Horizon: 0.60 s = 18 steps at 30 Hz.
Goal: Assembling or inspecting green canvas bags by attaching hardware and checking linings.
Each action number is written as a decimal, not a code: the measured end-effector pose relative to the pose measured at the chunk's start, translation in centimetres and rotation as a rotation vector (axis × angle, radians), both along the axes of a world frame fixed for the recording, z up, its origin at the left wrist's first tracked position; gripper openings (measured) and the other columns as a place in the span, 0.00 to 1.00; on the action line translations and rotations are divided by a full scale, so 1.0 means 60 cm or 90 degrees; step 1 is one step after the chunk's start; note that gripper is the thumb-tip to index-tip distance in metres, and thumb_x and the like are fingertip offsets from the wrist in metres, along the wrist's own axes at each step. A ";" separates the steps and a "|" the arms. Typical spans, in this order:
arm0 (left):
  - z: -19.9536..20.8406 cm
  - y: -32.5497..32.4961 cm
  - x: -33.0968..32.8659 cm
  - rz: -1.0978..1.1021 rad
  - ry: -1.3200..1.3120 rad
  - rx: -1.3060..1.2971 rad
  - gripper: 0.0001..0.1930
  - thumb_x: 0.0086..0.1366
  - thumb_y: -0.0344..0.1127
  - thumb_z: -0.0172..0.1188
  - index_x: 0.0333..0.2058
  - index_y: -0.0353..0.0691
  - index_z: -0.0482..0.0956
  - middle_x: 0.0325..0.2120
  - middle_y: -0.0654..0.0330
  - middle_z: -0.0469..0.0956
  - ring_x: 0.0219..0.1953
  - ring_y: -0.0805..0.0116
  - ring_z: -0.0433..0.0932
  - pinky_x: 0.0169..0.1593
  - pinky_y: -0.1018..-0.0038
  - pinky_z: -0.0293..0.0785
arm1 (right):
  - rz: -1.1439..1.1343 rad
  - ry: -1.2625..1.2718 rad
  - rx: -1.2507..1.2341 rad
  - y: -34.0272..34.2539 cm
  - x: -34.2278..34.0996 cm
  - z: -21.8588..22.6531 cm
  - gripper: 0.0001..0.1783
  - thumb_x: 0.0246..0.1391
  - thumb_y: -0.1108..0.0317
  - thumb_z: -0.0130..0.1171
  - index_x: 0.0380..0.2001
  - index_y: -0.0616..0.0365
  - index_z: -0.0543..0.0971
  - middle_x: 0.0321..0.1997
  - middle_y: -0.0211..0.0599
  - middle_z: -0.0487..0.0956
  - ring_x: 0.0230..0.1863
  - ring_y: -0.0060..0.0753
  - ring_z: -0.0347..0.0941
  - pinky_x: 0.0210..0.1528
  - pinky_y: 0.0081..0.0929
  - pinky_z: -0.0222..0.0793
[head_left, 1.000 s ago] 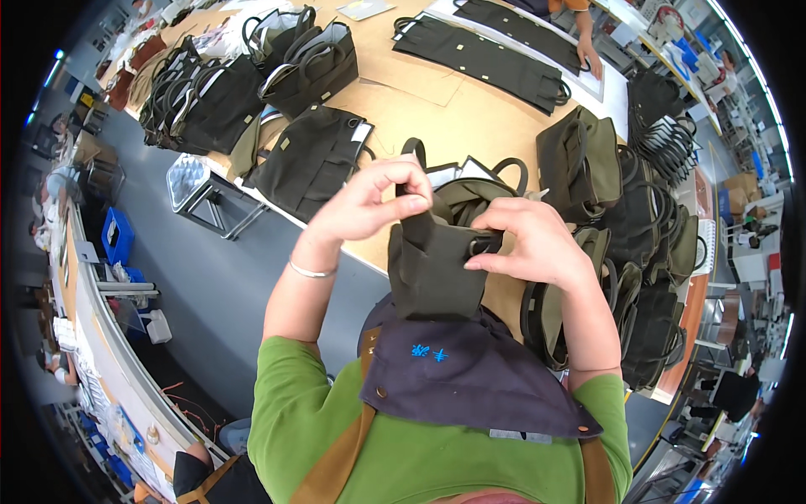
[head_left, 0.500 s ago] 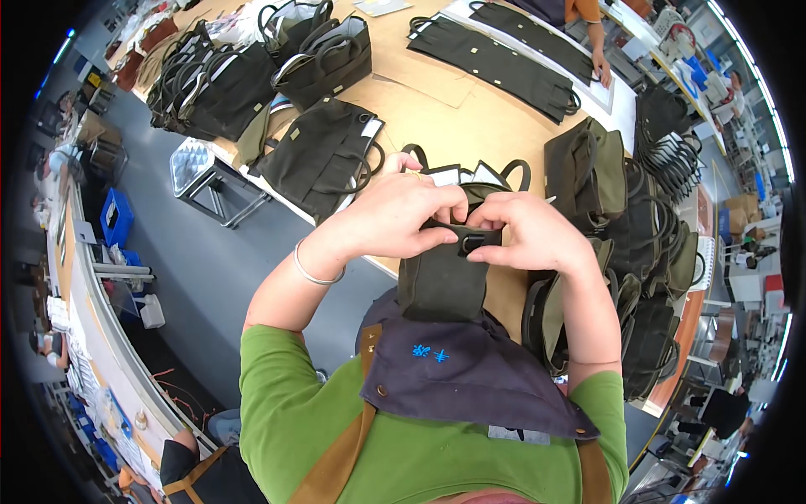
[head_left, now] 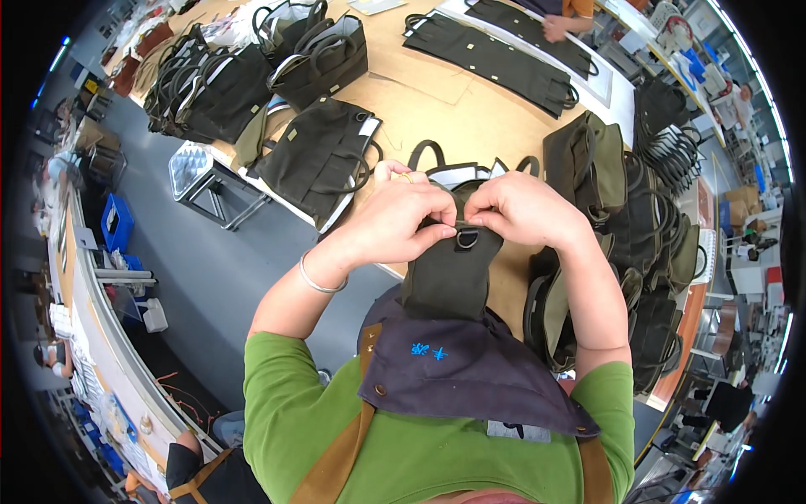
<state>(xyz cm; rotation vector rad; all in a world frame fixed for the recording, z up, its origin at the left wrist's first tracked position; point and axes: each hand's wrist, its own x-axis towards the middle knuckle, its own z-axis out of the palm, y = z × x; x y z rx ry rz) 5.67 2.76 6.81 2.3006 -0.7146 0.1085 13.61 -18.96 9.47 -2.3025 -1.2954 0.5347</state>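
I hold a dark olive fabric bag piece (head_left: 449,281) upright in front of my chest. My left hand (head_left: 395,218) pinches its top edge from the left, a ring on one finger and a silver bangle on the wrist. From the right, my right hand (head_left: 525,210) grips the same top edge. A small metal D-ring (head_left: 467,238) sits on the piece just below my fingertips, between both hands. Below the piece hangs my dark blue apron bib (head_left: 470,374).
A wooden table (head_left: 470,126) carries dark bags: one lying flat (head_left: 323,160), several standing at the far left (head_left: 227,80), a stack on the right (head_left: 638,227). Long black strap panels (head_left: 495,55) lie far back, where another person's hand (head_left: 554,29) rests. A metal stool (head_left: 197,172) stands left.
Both hands have come closer together on the top edge of the fabric piece, and the D-ring now shows between them. The view has shifted slightly nearer the table.
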 end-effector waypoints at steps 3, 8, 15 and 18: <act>-0.004 0.000 -0.005 -0.031 0.012 -0.007 0.06 0.54 0.36 0.68 0.27 0.49 0.79 0.21 0.71 0.74 0.31 0.71 0.71 0.51 0.66 0.52 | 0.014 -0.033 -0.036 0.008 -0.002 0.002 0.04 0.47 0.70 0.61 0.29 0.55 0.82 0.27 0.39 0.81 0.33 0.45 0.78 0.35 0.38 0.71; -0.007 0.004 -0.008 0.025 0.042 -0.012 0.06 0.54 0.36 0.69 0.27 0.49 0.79 0.21 0.72 0.74 0.31 0.72 0.70 0.50 0.67 0.52 | 0.014 -0.006 -0.035 0.003 -0.004 0.007 0.06 0.48 0.70 0.61 0.31 0.56 0.82 0.29 0.40 0.80 0.34 0.45 0.78 0.35 0.37 0.71; -0.007 0.008 -0.010 0.048 0.097 -0.028 0.05 0.56 0.37 0.68 0.31 0.49 0.83 0.21 0.71 0.75 0.31 0.72 0.69 0.49 0.68 0.51 | 0.019 0.136 0.018 -0.022 -0.008 0.016 0.09 0.49 0.70 0.62 0.35 0.59 0.83 0.30 0.42 0.80 0.33 0.37 0.79 0.36 0.33 0.73; -0.013 0.009 -0.009 0.020 0.054 -0.029 0.04 0.56 0.38 0.68 0.31 0.49 0.84 0.21 0.70 0.76 0.31 0.72 0.69 0.49 0.68 0.51 | 0.005 0.156 0.010 -0.023 -0.006 0.016 0.10 0.49 0.70 0.63 0.36 0.59 0.83 0.30 0.42 0.80 0.33 0.36 0.79 0.36 0.32 0.73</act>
